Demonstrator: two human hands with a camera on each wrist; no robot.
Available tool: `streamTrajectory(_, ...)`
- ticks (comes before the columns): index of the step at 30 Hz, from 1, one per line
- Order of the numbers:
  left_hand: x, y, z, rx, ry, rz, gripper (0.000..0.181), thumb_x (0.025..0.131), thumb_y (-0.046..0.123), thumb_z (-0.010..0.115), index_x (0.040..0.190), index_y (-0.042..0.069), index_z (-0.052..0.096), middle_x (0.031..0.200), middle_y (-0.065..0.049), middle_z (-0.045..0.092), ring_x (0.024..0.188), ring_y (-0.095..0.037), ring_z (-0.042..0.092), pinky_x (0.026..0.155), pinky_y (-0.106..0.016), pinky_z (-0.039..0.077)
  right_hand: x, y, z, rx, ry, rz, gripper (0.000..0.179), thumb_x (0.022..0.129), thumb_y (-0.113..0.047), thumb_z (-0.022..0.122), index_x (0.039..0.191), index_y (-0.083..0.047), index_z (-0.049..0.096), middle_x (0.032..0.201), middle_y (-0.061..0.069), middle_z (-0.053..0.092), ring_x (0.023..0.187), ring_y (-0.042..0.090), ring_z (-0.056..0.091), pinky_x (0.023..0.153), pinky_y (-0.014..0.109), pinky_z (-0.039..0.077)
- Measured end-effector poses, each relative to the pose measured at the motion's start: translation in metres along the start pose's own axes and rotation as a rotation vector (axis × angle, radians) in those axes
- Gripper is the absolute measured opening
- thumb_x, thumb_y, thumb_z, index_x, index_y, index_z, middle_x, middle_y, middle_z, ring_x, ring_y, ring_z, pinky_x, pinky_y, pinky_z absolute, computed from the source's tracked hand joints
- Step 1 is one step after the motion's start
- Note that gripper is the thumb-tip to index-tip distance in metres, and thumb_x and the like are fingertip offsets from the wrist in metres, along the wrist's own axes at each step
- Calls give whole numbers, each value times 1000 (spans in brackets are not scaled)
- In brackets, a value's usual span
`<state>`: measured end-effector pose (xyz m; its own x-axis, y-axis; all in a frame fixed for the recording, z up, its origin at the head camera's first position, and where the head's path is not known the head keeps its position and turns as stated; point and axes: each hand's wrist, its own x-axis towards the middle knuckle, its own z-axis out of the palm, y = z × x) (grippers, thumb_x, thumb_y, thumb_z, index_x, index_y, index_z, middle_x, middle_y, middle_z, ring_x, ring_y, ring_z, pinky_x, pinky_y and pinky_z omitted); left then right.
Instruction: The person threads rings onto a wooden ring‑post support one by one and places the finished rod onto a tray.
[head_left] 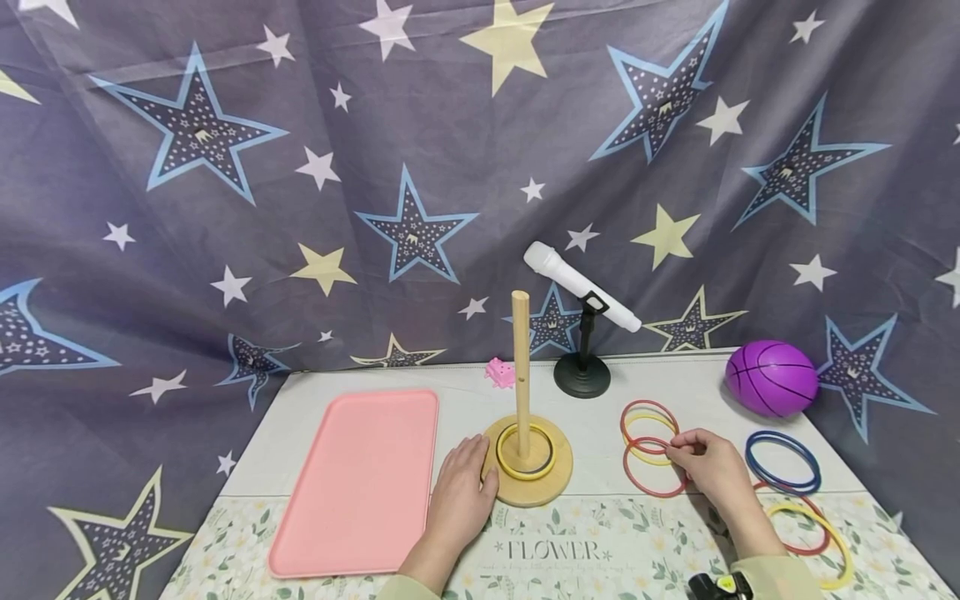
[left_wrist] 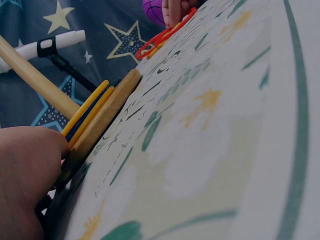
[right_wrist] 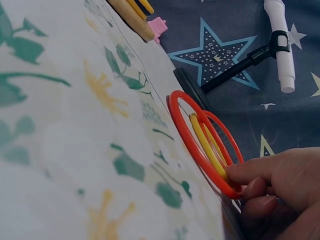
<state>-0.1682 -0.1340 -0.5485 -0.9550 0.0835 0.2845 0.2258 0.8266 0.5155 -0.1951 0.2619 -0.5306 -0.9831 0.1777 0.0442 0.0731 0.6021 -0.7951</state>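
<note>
My left hand lies at the left rim of a round wooden base, fingers fairly straight and thumb by the edge. A wooden peg rises from that base. Round the peg's foot lie a yellow ring and a dark blue one under it. At the right, my right hand pinches the edge of a red ring, its fingertips right by a yellow ring. Another red ring overlaps that yellow one at the back.
A pink tray lies left of the base. Behind stand a white microphone on a black stand and a small pink object. Blue rings, a purple ball and a yellow ring over a red one are at the right.
</note>
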Motion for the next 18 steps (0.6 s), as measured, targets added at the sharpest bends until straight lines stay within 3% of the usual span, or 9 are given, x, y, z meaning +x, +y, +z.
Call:
streamTrajectory(9, -1, 0, -1, -4, -1, 1, 54, 108, 18, 66, 156, -5, 58, 162, -23, 55, 156, -42, 45, 132, -59, 30, 0, -2, 1, -44, 1, 38, 23, 100, -22, 81, 106, -1, 77, 81, 2, 69, 68, 18, 62, 55, 28, 47)
streamTrajectory(18, 0, -2, 1, -7, -7, -7, 55, 108, 21, 65, 157, -3, 57, 163, -21, 54, 157, -41, 44, 133, -57, 28, 0, -1, 1, 10, -1, 73, 24, 101, -24, 80, 106, -1, 78, 76, 1, 66, 66, 18, 60, 52, 28, 48)
